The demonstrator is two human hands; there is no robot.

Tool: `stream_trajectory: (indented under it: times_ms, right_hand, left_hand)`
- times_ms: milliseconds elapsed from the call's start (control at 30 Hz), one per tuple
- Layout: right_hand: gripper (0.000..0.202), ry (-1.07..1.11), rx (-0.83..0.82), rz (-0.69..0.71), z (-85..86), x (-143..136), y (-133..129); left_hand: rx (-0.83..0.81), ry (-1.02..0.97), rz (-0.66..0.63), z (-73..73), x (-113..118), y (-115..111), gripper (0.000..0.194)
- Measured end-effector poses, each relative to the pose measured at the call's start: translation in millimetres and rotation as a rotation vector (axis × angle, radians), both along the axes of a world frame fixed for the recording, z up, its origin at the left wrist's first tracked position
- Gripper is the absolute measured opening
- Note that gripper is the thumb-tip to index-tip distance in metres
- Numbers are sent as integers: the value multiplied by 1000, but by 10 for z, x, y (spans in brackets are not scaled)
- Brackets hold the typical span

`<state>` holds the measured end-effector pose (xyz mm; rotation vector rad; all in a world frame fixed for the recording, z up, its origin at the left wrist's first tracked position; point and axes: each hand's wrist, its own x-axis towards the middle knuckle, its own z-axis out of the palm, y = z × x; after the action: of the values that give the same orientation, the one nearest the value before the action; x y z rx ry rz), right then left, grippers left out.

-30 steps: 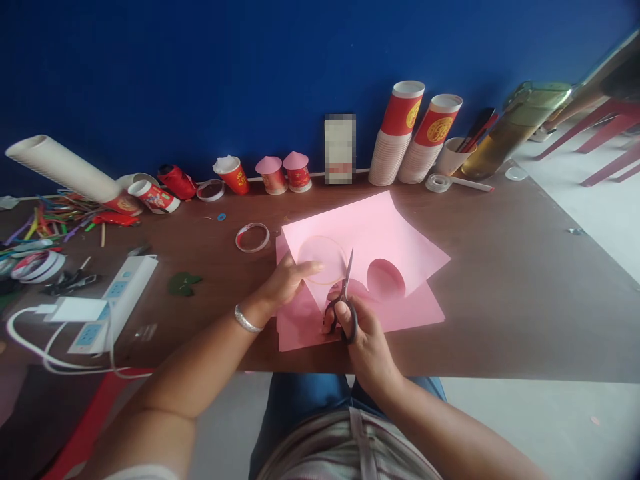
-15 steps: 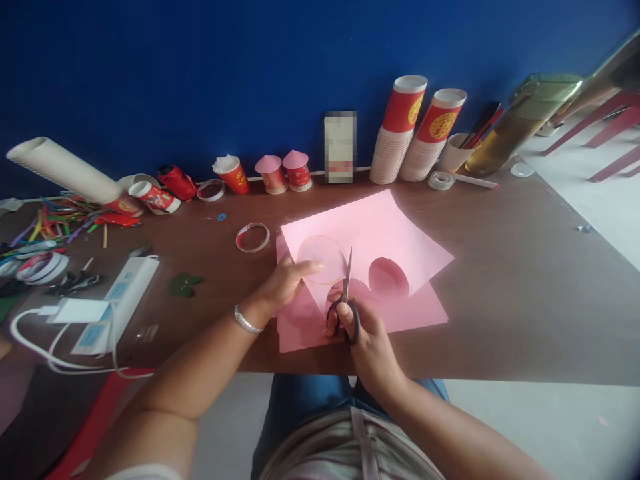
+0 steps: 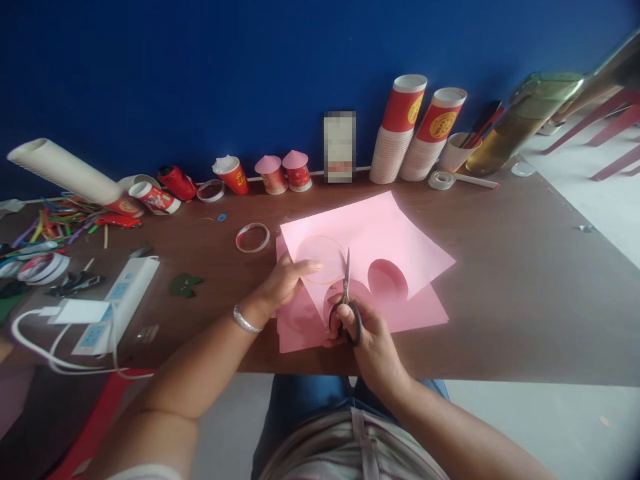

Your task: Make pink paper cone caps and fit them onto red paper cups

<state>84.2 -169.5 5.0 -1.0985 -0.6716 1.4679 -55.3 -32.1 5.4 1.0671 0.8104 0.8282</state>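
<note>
My left hand pinches the left edge of a pink sheet, thumb on top. A circle outline is drawn on the sheet beside my thumb, and round openings show along its lower side. In my right hand are black-handled scissors, their blades pointing away from me at the right edge of the drawn circle. The blades look nearly closed. More pink paper lies beneath on the table.
A tape ring lies left of the paper. Along the blue wall stand small pink-roofed cups, tall cup stacks and a bottle. A white power strip with cables and a green cutout are at the left.
The scissor blades have come closer together and tilted slightly left. The held sheet has shifted a little. My left hand keeps its grip.
</note>
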Motion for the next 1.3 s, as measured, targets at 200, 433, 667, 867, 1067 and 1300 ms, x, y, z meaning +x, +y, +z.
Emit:
stream_trajectory:
  times_ms: [200, 433, 667, 867, 1067, 1300]
  right_hand:
    - [43, 28, -1, 19, -26, 12, -4]
    - [42, 43, 6, 41, -32, 51, -3]
    - [45, 26, -24, 36, -25, 55, -11]
    - [46, 15, -23, 31, -12, 60, -8]
    - [48, -26, -14, 51, 7, 82, -7]
    - [47, -44, -3, 59, -11, 92, -26]
  left_hand:
    - [-23, 2, 5, 44, 18, -8, 27]
    - [-40, -25, -41, 184, 76, -31, 24]
    - [-43, -11, -42, 124, 43, -6, 24]
    - [-57, 3, -31, 131, 41, -9, 24]
    - [-44, -20, -53, 169, 63, -13, 23]
    - [-51, -64, -51, 166, 53, 3, 23]
